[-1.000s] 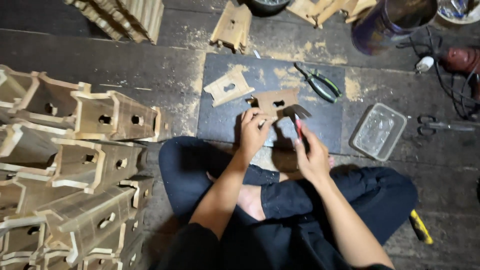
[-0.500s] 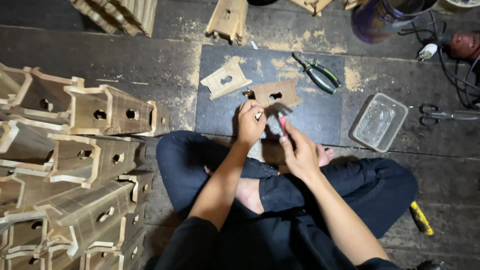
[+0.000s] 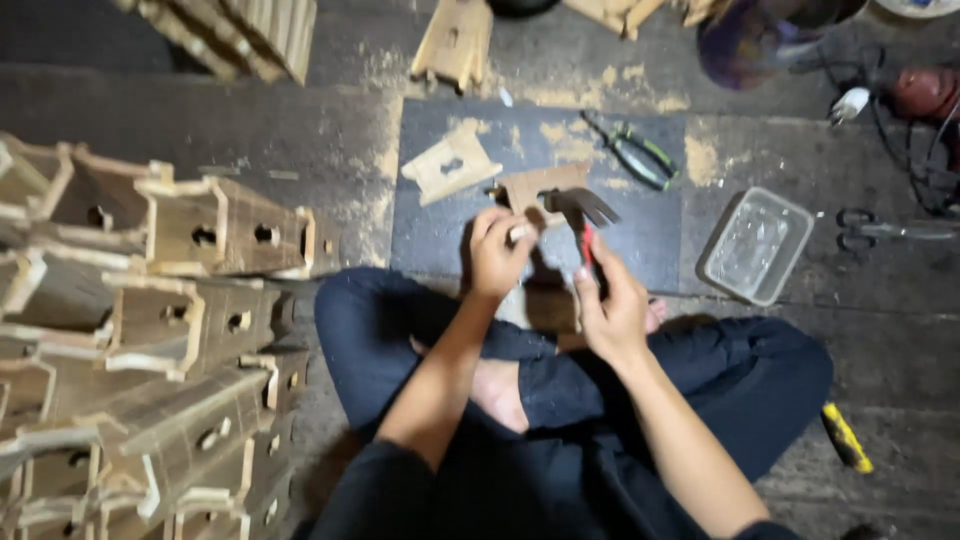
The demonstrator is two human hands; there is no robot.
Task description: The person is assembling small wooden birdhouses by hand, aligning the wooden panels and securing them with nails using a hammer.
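At the bottom of the frame the person sits cross-legged on the floor in dark trousers (image 3: 740, 380), both forearms reaching up toward the middle. The right hand (image 3: 612, 310) has its fingers clamped round the red handle of a claw hammer (image 3: 583, 212), whose long axis runs up the frame, the dark head lying just above and slightly left of the hand. The left hand (image 3: 497, 255) sits level with it, just to the left, fingers pinched together on something small and pale; what it is cannot be told. Directly above both hands, touching the hammer head, lies a flat wooden piece (image 3: 532, 187) on a dark mat (image 3: 440, 230); the left hand is the nearer to it. A second cut-out wooden piece (image 3: 452, 166) lies to its left, green-handled pliers (image 3: 635, 152) to the upper right. A clear plastic tray (image 3: 757, 243) rests at right. Stacked wooden boxes (image 3: 180, 300) fill the left edge.
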